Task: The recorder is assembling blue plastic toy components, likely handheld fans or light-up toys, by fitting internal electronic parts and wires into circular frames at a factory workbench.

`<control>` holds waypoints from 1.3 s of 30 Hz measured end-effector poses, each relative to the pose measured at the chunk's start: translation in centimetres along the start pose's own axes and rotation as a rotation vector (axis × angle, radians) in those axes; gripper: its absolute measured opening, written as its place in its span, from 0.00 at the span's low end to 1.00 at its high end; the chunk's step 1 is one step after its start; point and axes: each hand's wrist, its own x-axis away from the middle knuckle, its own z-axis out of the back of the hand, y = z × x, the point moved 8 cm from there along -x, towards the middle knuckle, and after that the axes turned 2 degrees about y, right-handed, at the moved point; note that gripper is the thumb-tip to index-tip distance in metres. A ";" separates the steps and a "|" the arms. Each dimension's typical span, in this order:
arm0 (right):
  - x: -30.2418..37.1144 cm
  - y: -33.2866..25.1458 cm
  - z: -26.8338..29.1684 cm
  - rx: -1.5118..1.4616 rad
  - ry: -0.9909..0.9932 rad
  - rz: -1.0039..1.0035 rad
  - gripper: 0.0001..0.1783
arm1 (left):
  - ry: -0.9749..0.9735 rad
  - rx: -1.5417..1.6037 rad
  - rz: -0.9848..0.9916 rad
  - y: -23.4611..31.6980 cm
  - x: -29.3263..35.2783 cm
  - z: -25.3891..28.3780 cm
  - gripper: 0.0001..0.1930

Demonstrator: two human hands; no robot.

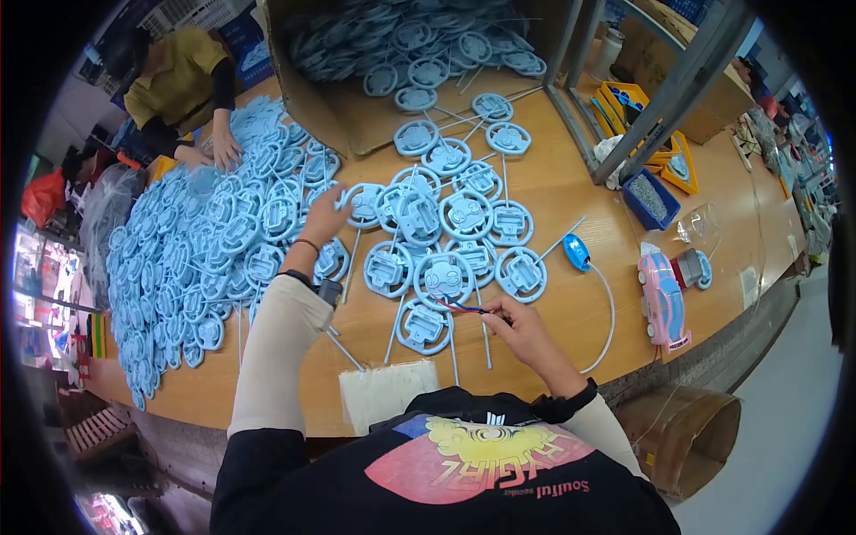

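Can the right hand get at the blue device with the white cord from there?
Probably yes: the blue device sits just beyond the right hand, with tabletop between them and nothing lying over it. But the hand seems to hold red and dark wires, so it may need freeing first.

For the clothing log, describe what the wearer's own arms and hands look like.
The left hand and right hand are ungloved. Pale cream sleeves cover both forearms, below black upper sleeves. The left wrist bears a thin dark band and a black strap with a boxy, dark device; the right wrist has a wide black band.
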 end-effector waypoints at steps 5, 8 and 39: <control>0.6 1.3 1.1 0.022 0.051 -0.042 0.08 | 0.122 -0.322 -0.571 9.4 0.8 -4.1 0.20; 0.7 1.6 1.4 0.065 0.065 -0.055 0.09 | 0.151 -0.037 -0.107 8.9 -0.6 -3.8 0.13; 0.6 -6.9 1.3 0.321 0.190 0.205 0.06 | -0.330 1.376 0.492 14.5 15.6 -5.6 0.14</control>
